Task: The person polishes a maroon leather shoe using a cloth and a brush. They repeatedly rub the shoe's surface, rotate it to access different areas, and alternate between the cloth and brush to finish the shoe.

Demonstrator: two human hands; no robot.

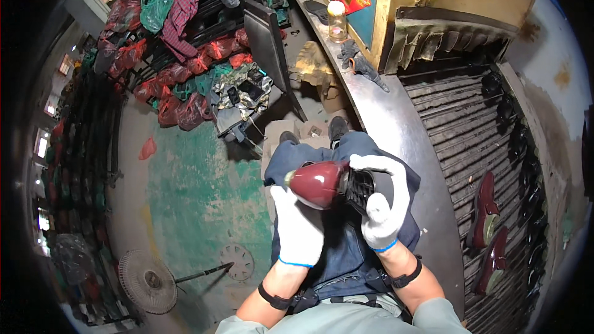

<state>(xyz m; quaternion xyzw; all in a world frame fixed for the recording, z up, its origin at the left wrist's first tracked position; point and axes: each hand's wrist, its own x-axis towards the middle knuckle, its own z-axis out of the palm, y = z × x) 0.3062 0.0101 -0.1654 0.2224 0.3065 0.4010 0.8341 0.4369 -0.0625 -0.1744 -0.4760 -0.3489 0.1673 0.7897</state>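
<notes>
A shiny dark red shoe point(317, 184) is held over my lap with its toe toward the left, where a pale greenish edge shows. My left hand point(299, 230), in a white knit glove, supports the shoe from below at the toe end; its fingers are mostly hidden under it. My right hand point(385, 213), gloved the same way, curls around a black ribbed piece point(359, 188) at the shoe's right end, thumb near and fingers on the far side. I cannot tell whether that piece is part of the shoe.
At right, a slatted conveyor point(445, 142) carries two dark red shoes point(486, 210) and several black ones. A metal ledge point(387, 114) beside me bears a bottle point(336, 21) and dark gloves point(359, 65). A standing fan point(148, 281), chair point(269, 49) and bag-filled racks point(179, 77) stand left.
</notes>
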